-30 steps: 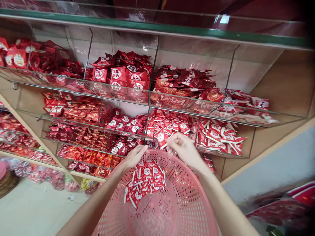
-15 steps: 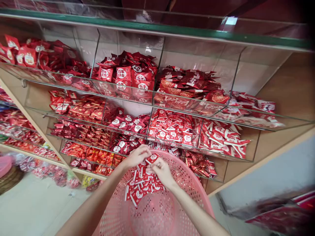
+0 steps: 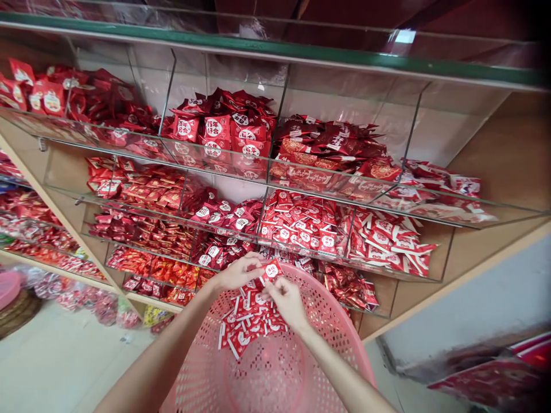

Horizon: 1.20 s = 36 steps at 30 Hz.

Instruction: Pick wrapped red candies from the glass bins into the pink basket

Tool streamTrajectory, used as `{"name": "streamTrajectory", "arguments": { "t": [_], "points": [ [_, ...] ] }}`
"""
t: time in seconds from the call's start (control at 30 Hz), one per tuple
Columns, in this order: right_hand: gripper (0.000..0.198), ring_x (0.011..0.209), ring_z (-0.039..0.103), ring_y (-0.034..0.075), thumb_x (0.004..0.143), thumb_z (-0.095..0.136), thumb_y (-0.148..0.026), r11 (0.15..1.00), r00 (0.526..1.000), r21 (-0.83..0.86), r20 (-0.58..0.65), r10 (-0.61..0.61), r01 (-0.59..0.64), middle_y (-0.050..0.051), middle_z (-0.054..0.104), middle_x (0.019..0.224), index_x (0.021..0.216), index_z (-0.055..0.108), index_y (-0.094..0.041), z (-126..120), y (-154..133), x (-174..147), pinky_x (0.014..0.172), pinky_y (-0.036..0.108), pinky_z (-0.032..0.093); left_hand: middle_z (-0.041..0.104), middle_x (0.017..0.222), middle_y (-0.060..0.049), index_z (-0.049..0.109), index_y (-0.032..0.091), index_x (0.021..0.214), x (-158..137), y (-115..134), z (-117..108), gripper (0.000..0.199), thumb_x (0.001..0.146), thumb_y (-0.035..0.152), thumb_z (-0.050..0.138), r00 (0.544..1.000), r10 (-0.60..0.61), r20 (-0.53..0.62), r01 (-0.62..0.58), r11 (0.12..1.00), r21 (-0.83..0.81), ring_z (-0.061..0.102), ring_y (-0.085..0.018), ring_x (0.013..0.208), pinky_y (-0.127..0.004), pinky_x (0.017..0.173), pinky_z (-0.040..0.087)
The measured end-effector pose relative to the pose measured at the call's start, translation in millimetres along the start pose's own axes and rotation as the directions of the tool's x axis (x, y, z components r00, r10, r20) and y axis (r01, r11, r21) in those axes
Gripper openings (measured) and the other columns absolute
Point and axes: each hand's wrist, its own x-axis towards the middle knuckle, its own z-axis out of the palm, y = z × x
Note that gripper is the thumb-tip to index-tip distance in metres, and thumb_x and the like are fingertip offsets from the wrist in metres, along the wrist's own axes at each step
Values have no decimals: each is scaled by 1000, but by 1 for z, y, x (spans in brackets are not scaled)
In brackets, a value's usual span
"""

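Between my two hands is a small red candy packet (image 3: 272, 271) with a round white label facing up. My left hand (image 3: 236, 272) pinches its left edge between thumb and fingers. The fingers of my right hand (image 3: 286, 299) are curled closed at its lower edge, touching it. Both hands are over the far rim of a pink plastic basket (image 3: 344, 330) with a perforated wall. Inside, below my hands, lies a heap of similar red and white packets (image 3: 248, 327), partly hidden by my hands.
A wooden shelf unit with glass dividers stands in front, holding piles of red packets (image 3: 301, 223) and more packets (image 3: 215, 135). A glass shelf edge (image 3: 275, 49) crosses above. Bagged goods (image 3: 86, 301) and a woven basket (image 3: 19, 312) are on the floor at left.
The packet has been lifted and turned slightly, so its round white label now shows fully. My right hand has shifted a little to the right. The basket and heap look unchanged.
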Motion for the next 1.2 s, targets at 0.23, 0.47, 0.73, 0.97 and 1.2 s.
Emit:
{"name": "streamTrajectory", "arguments": {
  "t": [0.23,0.47,0.73,0.97,1.2],
  "points": [
    [35,48,45,11,72,67,-54,991,994,-136,-110,-28,13,-5,52,56,72,57,-20,-27,-16,21,48,24,36,47,118,-5,62,20,78,-3,2,-4,28,84,45,55,999,19,31,-20,999,33,49,-17,113,-34,103,34],
    [35,49,47,8,68,71,-51,981,985,92,32,170,-173,-3,56,56,65,61,-17,-35,-19,20,51,22,37,53,113,-7,61,17,77,0,1,-1,28,86,43,52,999,42,-17,-40,996,83,53,-18,107,-32,97,38],
    [29,44,51,8,62,74,-40,923,923,89,-63,380,-374,1,63,54,60,57,-16,-59,-19,14,43,19,37,55,106,-5,59,20,82,1,-2,3,17,85,35,53,997,55,-62,-39,972,232,54,-18,105,-34,95,40],
    [16,38,48,7,67,65,-26,906,894,82,-146,424,-416,0,61,48,58,55,-18,-73,-15,12,38,18,34,44,134,-4,62,22,77,-9,10,8,19,66,32,75,999,-35,-9,34,867,498,47,-33,110,-56,95,31],
    [14,39,49,8,67,64,-26,907,895,69,-146,422,-416,0,61,49,59,58,-17,-72,-10,13,38,17,36,48,130,-4,54,18,61,-11,17,9,15,72,20,65,998,-63,12,43,801,598,48,-29,101,-50,89,36]
  ]
}}
